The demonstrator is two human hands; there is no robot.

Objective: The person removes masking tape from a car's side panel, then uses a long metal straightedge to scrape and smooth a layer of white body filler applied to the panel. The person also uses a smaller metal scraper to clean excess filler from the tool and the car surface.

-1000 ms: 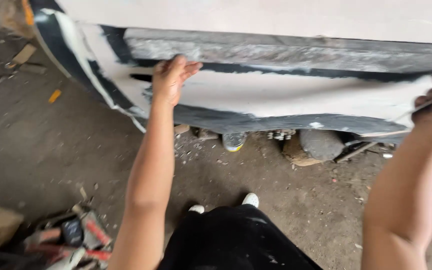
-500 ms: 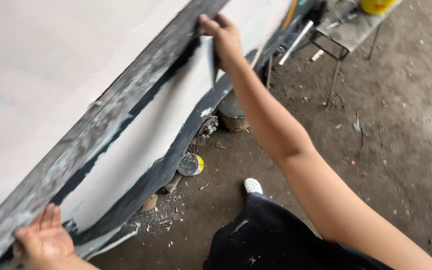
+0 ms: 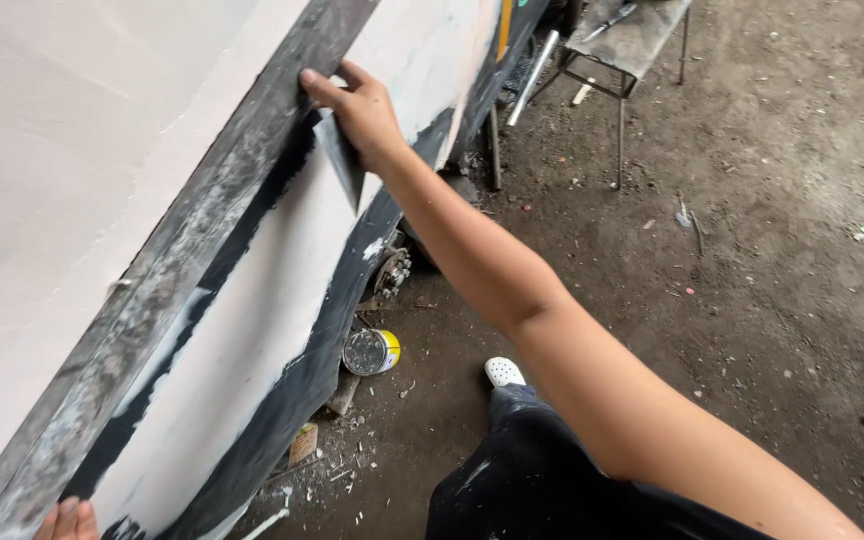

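My right hand [image 3: 360, 112] presses a flat metal scraper blade [image 3: 341, 163] against a large vehicle body panel [image 3: 242, 300] coated in white filler with black edges. A grey raised strip [image 3: 192, 240] runs diagonally across the panel, and my fingers rest on it. Only the fingertips of my left hand [image 3: 67, 520] show at the bottom left edge, touching the panel's lower part. What those fingers hold, if anything, is hidden.
A small tin can with a yellow rim [image 3: 370, 351] lies on the dirt floor under the panel, among debris. A metal stand [image 3: 627, 50] is at the top right. My dark trousers [image 3: 542, 480] and white shoe [image 3: 502, 371] are below.
The view has swung right along the panel. My right hand with the scraper has stayed on the grey strip, and my left hand has slid almost out of view at the bottom left.
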